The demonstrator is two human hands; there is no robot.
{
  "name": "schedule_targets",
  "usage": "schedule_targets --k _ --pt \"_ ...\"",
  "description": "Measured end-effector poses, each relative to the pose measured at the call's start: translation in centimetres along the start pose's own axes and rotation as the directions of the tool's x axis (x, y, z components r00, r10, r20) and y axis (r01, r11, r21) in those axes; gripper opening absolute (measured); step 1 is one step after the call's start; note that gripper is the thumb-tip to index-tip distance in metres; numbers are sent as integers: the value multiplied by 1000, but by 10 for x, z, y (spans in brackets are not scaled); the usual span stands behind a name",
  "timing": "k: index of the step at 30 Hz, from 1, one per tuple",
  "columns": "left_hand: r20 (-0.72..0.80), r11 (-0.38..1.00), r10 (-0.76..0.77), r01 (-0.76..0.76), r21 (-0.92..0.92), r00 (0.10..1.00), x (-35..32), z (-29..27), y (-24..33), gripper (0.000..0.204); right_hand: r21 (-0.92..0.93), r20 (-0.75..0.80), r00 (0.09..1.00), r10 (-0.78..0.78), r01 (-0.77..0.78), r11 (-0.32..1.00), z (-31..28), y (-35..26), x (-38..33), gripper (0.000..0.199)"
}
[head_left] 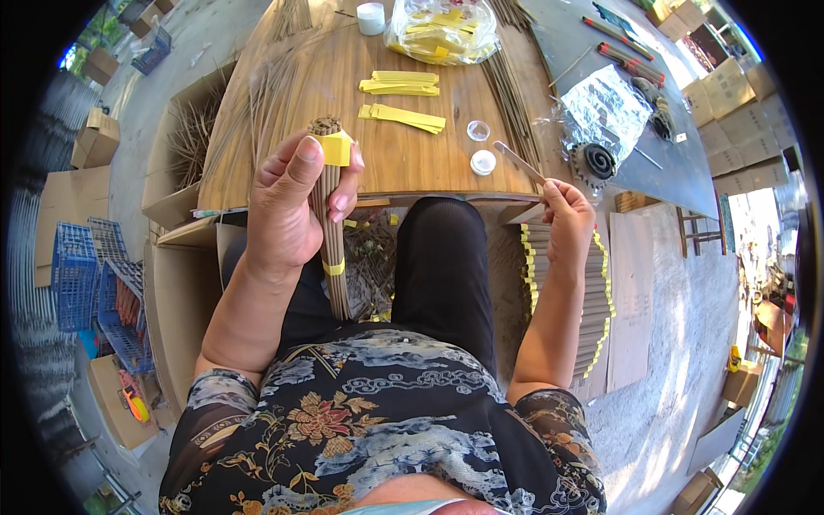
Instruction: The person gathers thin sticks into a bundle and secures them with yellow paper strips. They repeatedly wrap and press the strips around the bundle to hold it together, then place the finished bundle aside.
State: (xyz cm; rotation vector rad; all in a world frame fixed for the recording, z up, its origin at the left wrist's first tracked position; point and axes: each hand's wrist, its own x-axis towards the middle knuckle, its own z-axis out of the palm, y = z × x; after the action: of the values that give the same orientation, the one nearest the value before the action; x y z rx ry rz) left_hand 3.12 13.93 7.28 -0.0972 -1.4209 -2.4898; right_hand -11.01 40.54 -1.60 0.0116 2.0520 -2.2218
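- The left hand (292, 202) is closed around a bundle of thin brown sticks (330, 219), its thumb at a yellow band (336, 148) around the top end.
- The right hand (568, 213), well apart from the left, pinches a thin flat spatula (518, 161) between thumb and fingers, its tip pointing far and left.
- The bundle stands tilted over the near edge of the wooden surface (343, 56), its lower end above the person's lap; a second yellow band (334, 268) circles it lower down.
- Just left of the spatula sit a white-filled round pot (483, 163) and, farther off, a clear round lid or dish (478, 130).
- Between the hands and farther away lie two piles of yellow strips (400, 83), one beyond the other.
- Beyond them are a clear plastic bag (442, 33) with yellow pieces inside and a white cylindrical container (371, 19) to its left.
- Loose sticks (268, 99) lie along the left side, with more at right.
- Farther right, a grey surface (687, 146) carries a silvery sheet (605, 110) and a black coil (599, 160).
- Near right, beside the right forearm, banded bundles (566, 296) lie in a row.
- At left stands an open cardboard box (184, 305), with blue crates (75, 275) beyond.
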Motion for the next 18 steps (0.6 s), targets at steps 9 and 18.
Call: schedule_targets --k 9,18 --pt "75 988 17 -5 -152 997 -12 0 11 32 525 434 900 -36 -220 822 72 -51 -63 10" --pt "96 989 16 -2 -149 995 -33 -2 28 37 468 622 781 -53 -317 825 119 -65 -92 10"
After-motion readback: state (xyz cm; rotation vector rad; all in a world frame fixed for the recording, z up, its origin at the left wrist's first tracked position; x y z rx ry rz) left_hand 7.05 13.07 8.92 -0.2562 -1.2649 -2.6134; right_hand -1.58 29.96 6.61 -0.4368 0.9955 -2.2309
